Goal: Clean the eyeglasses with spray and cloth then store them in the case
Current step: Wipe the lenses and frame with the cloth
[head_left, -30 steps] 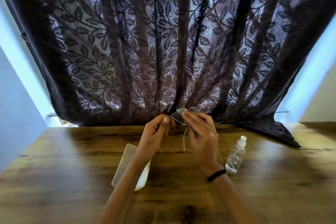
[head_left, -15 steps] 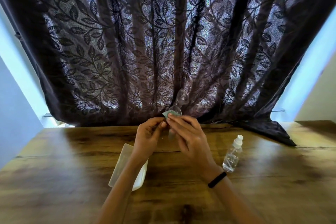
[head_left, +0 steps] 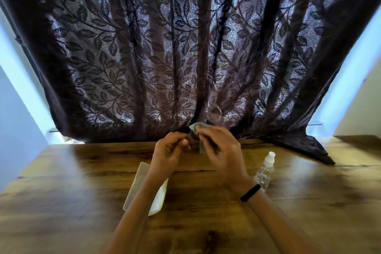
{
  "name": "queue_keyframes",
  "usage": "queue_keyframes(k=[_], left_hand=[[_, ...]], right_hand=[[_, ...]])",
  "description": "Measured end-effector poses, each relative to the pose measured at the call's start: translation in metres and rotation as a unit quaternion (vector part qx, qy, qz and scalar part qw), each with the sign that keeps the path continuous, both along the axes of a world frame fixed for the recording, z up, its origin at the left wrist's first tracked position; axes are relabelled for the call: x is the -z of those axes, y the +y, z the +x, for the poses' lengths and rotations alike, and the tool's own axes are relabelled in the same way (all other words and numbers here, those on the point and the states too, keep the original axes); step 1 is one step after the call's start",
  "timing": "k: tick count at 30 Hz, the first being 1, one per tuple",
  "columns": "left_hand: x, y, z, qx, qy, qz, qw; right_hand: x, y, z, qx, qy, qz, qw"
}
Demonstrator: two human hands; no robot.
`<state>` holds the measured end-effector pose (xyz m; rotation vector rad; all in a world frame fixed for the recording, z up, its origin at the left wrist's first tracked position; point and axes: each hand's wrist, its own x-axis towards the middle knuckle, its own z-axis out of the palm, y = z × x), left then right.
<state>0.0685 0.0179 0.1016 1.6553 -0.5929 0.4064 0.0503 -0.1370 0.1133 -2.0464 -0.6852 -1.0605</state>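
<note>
The eyeglasses (head_left: 214, 114) are held up above the table's far edge, one clear lens sticking out over my fingers against the curtain. My left hand (head_left: 169, 151) pinches the frame from the left. My right hand (head_left: 221, 150) presses a small pale green cloth (head_left: 196, 128) around the lower lens, which is hidden by it. A clear spray bottle (head_left: 265, 171) with a white cap stands on the table to the right of my right wrist. The white glasses case (head_left: 142, 183) lies open under my left forearm.
A wooden table (head_left: 82, 202) fills the lower half. A dark leaf-patterned curtain (head_left: 185, 47) hangs behind it, its right corner (head_left: 309, 148) draped onto the tabletop. Pale walls (head_left: 16, 130) flank both sides. A black band (head_left: 250, 192) circles my right wrist.
The glasses have been turned upright, so one lens now rises above my fingers. Both hands shifted slightly left, and the cloth now wraps the lower lens.
</note>
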Motion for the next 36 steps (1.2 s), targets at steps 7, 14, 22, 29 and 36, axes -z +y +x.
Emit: queue_keyframes(k=[7,14,22,29,36], left_hand=[[-0.001,0.0,0.003,0.004,0.001,-0.024,1.0],[-0.001,-0.002,0.002,-0.004,-0.004,-0.018,1.0],[-0.001,-0.003,0.001,-0.019,-0.008,-0.002,1.0],[-0.001,-0.003,0.002,-0.016,-0.015,-0.002,1.0],[-0.004,-0.006,0.003,-0.008,-0.005,-0.022,1.0]], right_hand=[[0.004,0.009,-0.008,-0.033,0.009,0.0,0.999],[-0.004,0.003,0.0,0.002,0.015,0.047,0.999],[-0.009,-0.001,0.004,0.006,0.037,0.105,0.994],[-0.003,0.003,-0.001,-0.029,0.02,0.062,0.997],[0.001,0.01,-0.009,-0.038,0.021,0.086,0.995]])
